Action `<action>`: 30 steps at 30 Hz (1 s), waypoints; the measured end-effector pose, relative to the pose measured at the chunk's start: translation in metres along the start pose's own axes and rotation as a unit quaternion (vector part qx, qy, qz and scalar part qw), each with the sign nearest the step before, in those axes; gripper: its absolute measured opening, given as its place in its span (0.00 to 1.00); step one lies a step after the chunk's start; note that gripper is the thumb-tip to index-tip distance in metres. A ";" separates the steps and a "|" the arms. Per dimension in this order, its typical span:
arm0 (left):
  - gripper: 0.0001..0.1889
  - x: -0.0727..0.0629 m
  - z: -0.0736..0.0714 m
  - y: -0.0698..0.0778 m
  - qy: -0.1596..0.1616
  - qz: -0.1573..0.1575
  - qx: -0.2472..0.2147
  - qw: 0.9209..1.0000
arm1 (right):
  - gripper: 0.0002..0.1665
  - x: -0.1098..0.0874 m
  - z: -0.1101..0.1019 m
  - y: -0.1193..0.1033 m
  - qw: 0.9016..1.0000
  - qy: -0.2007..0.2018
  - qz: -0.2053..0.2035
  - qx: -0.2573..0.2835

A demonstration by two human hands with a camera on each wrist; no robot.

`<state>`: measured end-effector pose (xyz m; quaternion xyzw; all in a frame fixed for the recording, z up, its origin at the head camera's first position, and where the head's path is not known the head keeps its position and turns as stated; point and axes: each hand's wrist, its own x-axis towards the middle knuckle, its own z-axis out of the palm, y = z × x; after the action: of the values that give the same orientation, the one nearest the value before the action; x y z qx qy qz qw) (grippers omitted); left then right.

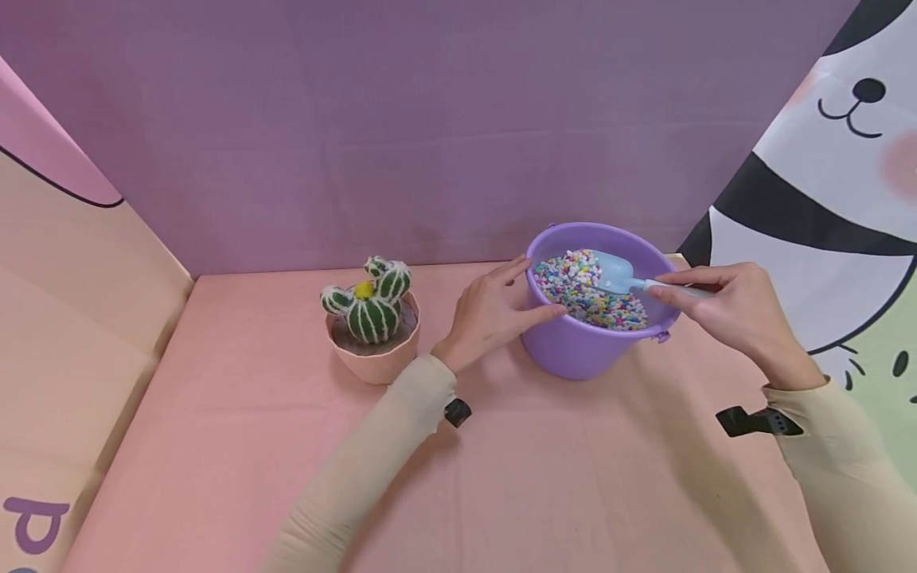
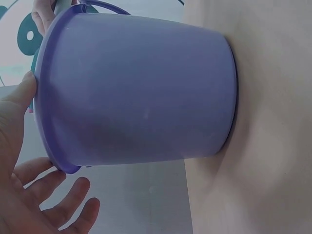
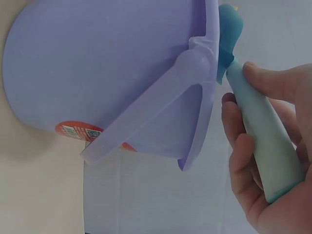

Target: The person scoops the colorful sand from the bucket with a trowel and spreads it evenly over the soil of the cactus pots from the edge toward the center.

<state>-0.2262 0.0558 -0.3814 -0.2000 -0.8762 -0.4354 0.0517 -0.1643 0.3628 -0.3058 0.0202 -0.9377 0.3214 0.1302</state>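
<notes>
Right of centre in the head view, I see the bucket point(image 1: 573, 356) of coloured beads point(image 1: 609, 310); the right hand point(image 1: 741, 310) grips the scoop point(image 1: 636, 283), its blade point(image 1: 612, 269) among the beads; the left hand point(image 1: 483, 314), spread wide, touches the bucket's left edge; left of centre, the cactus point(image 1: 372, 318) stands in its pot point(image 1: 376, 368).

there is one bucket point(image 1: 576, 352), one scoop point(image 1: 612, 273) and one potted cactus point(image 1: 372, 321).

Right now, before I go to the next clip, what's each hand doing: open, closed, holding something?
Left hand: open, touching the bucket at its rim.
Right hand: closed, holding the scoop by its handle.
</notes>
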 end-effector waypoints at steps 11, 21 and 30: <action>0.47 -0.003 0.001 0.001 -0.006 0.006 -0.008 1.000 | 0.21 -0.002 -0.003 -0.003 1.000 0.009 -0.004 -0.003; 0.41 -0.008 -0.005 0.001 0.031 0.051 0.002 0.998 | 0.21 -0.002 -0.003 -0.008 1.000 0.007 0.000 0.000; 0.37 -0.017 -0.013 0.002 0.062 0.062 -0.030 0.996 | 0.22 -0.001 -0.004 -0.011 1.000 0.006 -0.009 -0.001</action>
<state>-0.2114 0.0415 -0.3767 -0.2283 -0.8439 -0.4686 0.1267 -0.1607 0.3561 -0.2963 0.0268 -0.9369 0.3197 0.1386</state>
